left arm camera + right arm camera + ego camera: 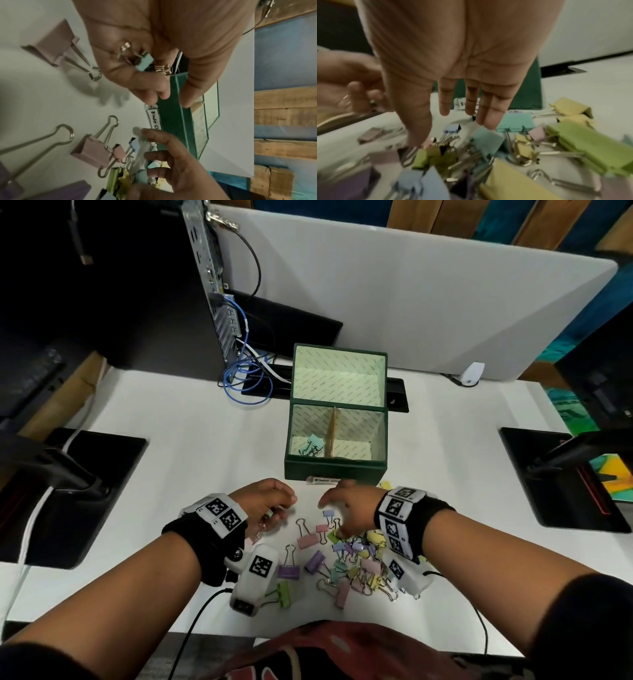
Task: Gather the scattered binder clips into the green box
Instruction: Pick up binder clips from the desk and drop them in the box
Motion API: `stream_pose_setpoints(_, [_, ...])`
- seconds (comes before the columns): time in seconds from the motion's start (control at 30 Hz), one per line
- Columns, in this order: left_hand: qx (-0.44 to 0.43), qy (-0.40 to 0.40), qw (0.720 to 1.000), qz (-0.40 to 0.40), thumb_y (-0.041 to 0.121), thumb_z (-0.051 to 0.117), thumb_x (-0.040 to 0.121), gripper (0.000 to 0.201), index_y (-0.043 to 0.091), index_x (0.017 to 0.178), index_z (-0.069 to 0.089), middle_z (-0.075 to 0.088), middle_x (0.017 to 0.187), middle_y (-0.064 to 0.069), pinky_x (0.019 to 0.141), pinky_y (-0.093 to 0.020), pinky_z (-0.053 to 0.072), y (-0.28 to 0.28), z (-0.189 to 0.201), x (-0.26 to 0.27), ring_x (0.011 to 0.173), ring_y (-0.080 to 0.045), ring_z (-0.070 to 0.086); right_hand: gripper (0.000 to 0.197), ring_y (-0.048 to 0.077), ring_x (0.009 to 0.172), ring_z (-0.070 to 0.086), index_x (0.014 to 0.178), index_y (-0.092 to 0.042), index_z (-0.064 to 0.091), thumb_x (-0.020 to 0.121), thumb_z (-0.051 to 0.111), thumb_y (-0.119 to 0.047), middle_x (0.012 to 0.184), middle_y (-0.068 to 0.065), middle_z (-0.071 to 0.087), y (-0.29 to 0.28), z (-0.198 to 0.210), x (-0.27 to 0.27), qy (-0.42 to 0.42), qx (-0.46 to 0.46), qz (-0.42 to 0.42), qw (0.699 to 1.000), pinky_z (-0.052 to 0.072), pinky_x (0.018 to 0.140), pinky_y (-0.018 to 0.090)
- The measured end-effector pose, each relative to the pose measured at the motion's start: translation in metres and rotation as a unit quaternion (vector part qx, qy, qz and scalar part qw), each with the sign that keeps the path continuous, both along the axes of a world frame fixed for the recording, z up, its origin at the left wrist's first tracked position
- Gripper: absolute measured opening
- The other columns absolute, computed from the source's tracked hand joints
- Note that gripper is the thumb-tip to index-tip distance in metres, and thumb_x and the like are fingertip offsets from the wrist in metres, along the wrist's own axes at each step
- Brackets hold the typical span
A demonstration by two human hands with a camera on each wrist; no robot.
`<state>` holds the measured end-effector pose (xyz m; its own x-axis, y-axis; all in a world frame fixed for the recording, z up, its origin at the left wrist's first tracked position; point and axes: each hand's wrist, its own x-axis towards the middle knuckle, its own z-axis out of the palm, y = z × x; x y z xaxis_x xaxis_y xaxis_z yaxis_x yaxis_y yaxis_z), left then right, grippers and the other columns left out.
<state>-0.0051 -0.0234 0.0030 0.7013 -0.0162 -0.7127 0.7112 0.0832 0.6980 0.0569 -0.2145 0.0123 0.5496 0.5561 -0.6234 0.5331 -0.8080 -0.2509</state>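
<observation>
The green box (334, 469) stands open on the white table, its lid up; a few teal clips (312, 446) lie in its left compartment. Several pastel binder clips (346, 559) are piled on the table in front of me. My left hand (270, 501) is curled, left of the pile, and grips small binder clips (143, 62), a teal one plain in the left wrist view. My right hand (346, 505) hovers over the pile with fingers (471, 102) straight and spread, holding nothing. The box front (173, 121) shows just beyond both hands.
A label strip (323, 480) lies against the box front. A computer tower (144, 285) with blue cables (246, 374) stands back left. Black monitor bases sit at the left (78, 491) and right (561, 474). A white partition (411, 292) closes the back.
</observation>
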Motion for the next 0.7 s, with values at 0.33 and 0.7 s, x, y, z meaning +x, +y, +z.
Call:
stream_pose_setpoints(0.33, [-0.044, -0.009, 0.995, 0.087, -0.006, 0.047, 0.088, 0.016, 0.008, 0.093, 0.051, 0.054, 0.078, -0.013, 0.056, -0.024, 0.055, 0.015, -0.004, -0.006, 0.072, -0.025, 0.055, 0.053, 0.033, 0.106, 0.055, 0.126, -0.023, 0.051, 0.076, 0.071, -0.020, 0.123, 0.010, 0.048, 0.011, -0.014, -0.008, -0.049, 0.009, 0.148, 0.988, 0.048, 0.082, 0.035])
stream_pose_setpoints(0.7, [-0.024, 0.015, 0.997, 0.071, -0.004, 0.047, 0.088, 0.017, 0.012, 0.090, 0.051, 0.053, 0.080, -0.009, 0.061, -0.025, 0.049, 0.016, -0.005, -0.011, 0.072, -0.021, 0.058, 0.015, 0.024, 0.083, 0.050, 0.084, -0.011, 0.062, 0.071, 0.069, -0.005, 0.094, 0.004, 0.048, 0.010, -0.018, 0.001, -0.008, 0.043, 0.058, 0.997, 0.042, 0.070, 0.029])
